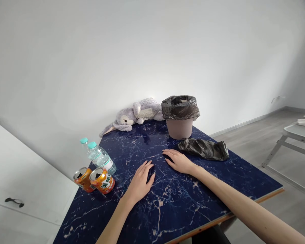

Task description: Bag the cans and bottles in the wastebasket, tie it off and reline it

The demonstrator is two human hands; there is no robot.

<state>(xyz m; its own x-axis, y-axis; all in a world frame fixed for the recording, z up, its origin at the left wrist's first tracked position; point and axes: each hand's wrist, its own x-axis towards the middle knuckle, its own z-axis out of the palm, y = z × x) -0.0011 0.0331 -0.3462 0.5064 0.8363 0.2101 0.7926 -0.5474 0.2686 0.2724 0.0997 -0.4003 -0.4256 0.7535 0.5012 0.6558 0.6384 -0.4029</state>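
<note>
My left hand [141,182] lies flat on the dark blue marbled table [152,217], fingers stretched out and holding nothing. Palm down, my right hand [178,160] also rests there with its fingers apart. Close to the right hand is a crumpled black plastic bag [204,148]. Behind that bag stands a pinkish-grey trash bin [180,128], its rim covered by a black bin liner [181,107]. Left of my left hand are two opened orange drink cans, a nearer one [102,180] and another [83,179]. Two clear plastic bottles with turquoise caps, one in front [103,158], stand behind the cans.
A grey plush rabbit [139,113] lies on its side at the table's far edge, against the white wall [132,51]. To the left is a white cabinet [22,169] with a black handle. A light folding table [300,132] stands on the right.
</note>
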